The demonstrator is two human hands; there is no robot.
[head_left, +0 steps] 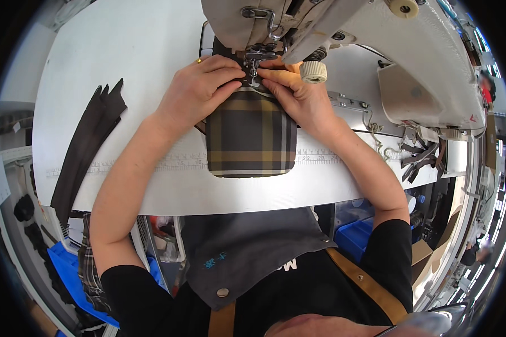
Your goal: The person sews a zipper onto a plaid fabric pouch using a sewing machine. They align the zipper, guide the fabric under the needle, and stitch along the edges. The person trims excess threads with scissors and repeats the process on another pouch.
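A plaid fabric panel [250,135] in dark brown, olive and white, with rounded near corners, lies flat under the sewing machine's head. Its far edge, where dark fabric shows, sits at the metal presser foot [253,74]. From the left, my left hand [203,85] bends its fingers and thumb together on that edge, close beside the foot. My right hand [299,96] does the same from the right, thumb and fingers drawn together on the cloth. Both sets of fingertips are partly hidden by the foot and the machine head.
The white sewing machine [416,62] arches over the far right. Dark fabric strips [90,143] hang over the table's left side; short dark strips [424,160] lie at the right. A ruler scale [180,161] crosses the white table [118,67]. Blue bins [354,238] stand below.
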